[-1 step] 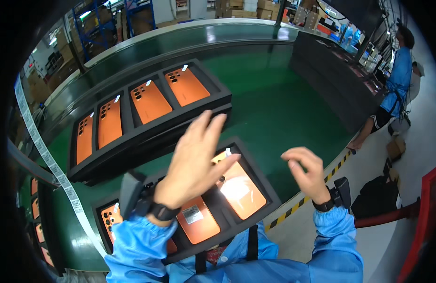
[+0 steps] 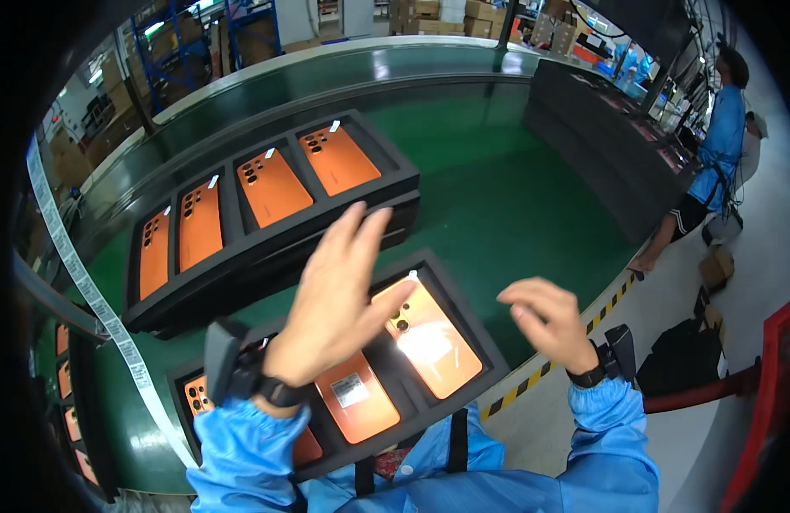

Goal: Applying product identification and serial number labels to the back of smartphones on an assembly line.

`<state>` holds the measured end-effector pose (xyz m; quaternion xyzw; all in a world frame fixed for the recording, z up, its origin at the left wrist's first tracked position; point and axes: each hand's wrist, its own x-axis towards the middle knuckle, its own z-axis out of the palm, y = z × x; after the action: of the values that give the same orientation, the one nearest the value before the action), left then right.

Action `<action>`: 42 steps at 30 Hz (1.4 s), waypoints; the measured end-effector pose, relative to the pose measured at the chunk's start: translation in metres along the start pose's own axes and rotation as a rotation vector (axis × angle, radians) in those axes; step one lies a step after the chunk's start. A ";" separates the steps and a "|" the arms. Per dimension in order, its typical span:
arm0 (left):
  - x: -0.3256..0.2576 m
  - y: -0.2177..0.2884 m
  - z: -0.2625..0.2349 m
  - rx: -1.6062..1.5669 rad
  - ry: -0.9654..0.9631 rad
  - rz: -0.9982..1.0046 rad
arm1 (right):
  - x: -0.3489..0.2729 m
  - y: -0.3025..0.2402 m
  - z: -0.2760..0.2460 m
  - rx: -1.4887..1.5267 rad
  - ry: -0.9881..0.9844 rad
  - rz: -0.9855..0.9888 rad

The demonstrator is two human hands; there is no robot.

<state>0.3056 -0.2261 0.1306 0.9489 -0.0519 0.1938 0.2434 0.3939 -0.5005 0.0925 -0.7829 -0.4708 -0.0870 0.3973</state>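
Observation:
My left hand (image 2: pixel 331 299) is held over the near black foam tray (image 2: pixel 491 349), empty, its fingers stretched out and the thumb apart. Beneath and beside it lie orange smartphones in the tray's slots. At the right end is a glossy phone (image 2: pixel 438 342) with a small white tab; the one beside it (image 2: pixel 365 406) carries a white label. My hand and sleeve partly cover the phones further left. Off the tray's right side hovers my right hand (image 2: pixel 553 325), fingers bent and thumb apart, holding nothing. Both wrists wear dark straps with a black block.
Beyond stands a stack of black trays (image 2: pixel 275 229), its top one holding several orange phones. Green conveyor surface (image 2: pixel 472 188) surrounds them. A strip of white labels (image 2: pixel 100 299) hangs at left, near more phones. A co-worker in blue (image 2: pixel 722 141) stands at far right, beside a long dark block (image 2: pixel 592 154).
My left hand has shifted a little left, uncovering more of the right-end phone. My right hand has also moved slightly left. The phones and trays stay in place.

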 end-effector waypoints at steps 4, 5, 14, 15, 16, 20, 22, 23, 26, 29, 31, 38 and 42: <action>-0.051 -0.028 -0.048 -0.011 -0.085 -0.157 | -0.008 -0.009 0.034 -0.121 -0.434 -0.277; -0.072 -0.046 -0.054 0.073 -0.032 -0.186 | -0.006 -0.012 0.052 -0.237 -0.531 -0.307; -0.278 -0.119 -0.093 0.232 -0.062 -0.734 | 0.085 -0.010 0.093 -0.334 -0.157 -0.396; -0.291 -0.126 -0.091 0.152 -0.021 -0.747 | 0.102 -0.017 0.098 -0.320 -0.028 -0.440; -0.294 -0.125 -0.089 -0.083 0.072 -0.712 | 0.121 -0.022 0.107 -0.329 0.008 -0.436; -0.275 -0.107 -0.088 -0.453 0.204 -0.832 | 0.176 -0.041 0.157 -0.310 -0.041 -0.305; -0.281 -0.118 -0.080 -0.352 0.282 -0.771 | 0.186 -0.040 0.182 -0.317 -0.021 -0.321; -0.282 -0.118 -0.079 -0.322 0.304 -0.743 | 0.188 -0.043 0.188 -0.330 0.036 -0.371; -0.285 -0.117 -0.079 -0.166 0.368 -0.741 | 0.185 -0.044 0.192 -0.312 0.086 -0.427; -0.271 -0.093 -0.094 -0.079 0.372 -0.877 | 0.185 -0.051 0.195 -0.336 0.029 -0.434; -0.271 -0.091 -0.096 0.035 0.344 -0.893 | 0.188 -0.049 0.192 -0.335 -0.005 -0.450; -0.304 -0.154 -0.063 -0.429 0.981 -0.740 | 0.111 -0.098 0.143 -0.270 -0.107 -0.485; -0.325 -0.153 -0.072 -0.673 1.158 -0.702 | 0.050 -0.112 0.112 -0.172 -0.182 -0.451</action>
<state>0.0114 -0.0565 -0.0069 0.5306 0.3334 0.5462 0.5558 0.3036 -0.3614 0.1032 -0.6937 -0.6581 -0.1420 0.2559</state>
